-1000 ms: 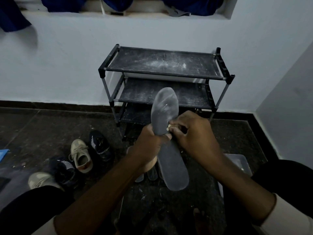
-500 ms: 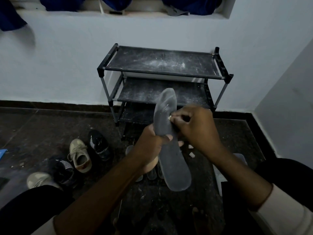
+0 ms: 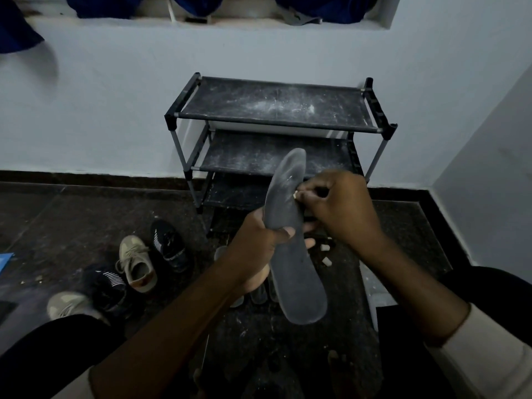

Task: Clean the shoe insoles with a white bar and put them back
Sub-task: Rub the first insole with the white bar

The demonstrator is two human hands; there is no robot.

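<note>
At your far left, a blue sheet [image 3: 5, 259] pokes in at the edge of the dark floor [image 3: 72, 214]. Next come four shoes in a loose group. A beige shoe [image 3: 69, 308] lies nearest your left knee, with a dark shoe with white stripes [image 3: 108, 286] just beside it. Behind those are a beige sneaker [image 3: 138, 263] with its laces up and a black shoe [image 3: 169, 244] farthest back.

Against the white wall stands a three-tier shoe rack [image 3: 273, 108], its dark shelves dusted with white powder. In front of it your left hand [image 3: 259, 251] grips the grey insole [image 3: 299, 283] round its middle, with the thumb laid across the face. You hold it in the air, the narrower end tilted up toward the rack and the broader end down toward you. Under that hand a few other insoles [image 3: 257, 295] lie on the floor, mostly hidden.

Your right hand [image 3: 339, 208] pinches a small white bar [image 3: 295, 194] in its fingertips and presses it against the right edge of the insole's upper half, where pale streaks show. Below the right wrist two white crumbs [image 3: 325, 247] lie on the floor, near each other. Farther right a pale tray [image 3: 371, 283] sits on the floor beside your right knee, partly hidden by your forearm.
</note>
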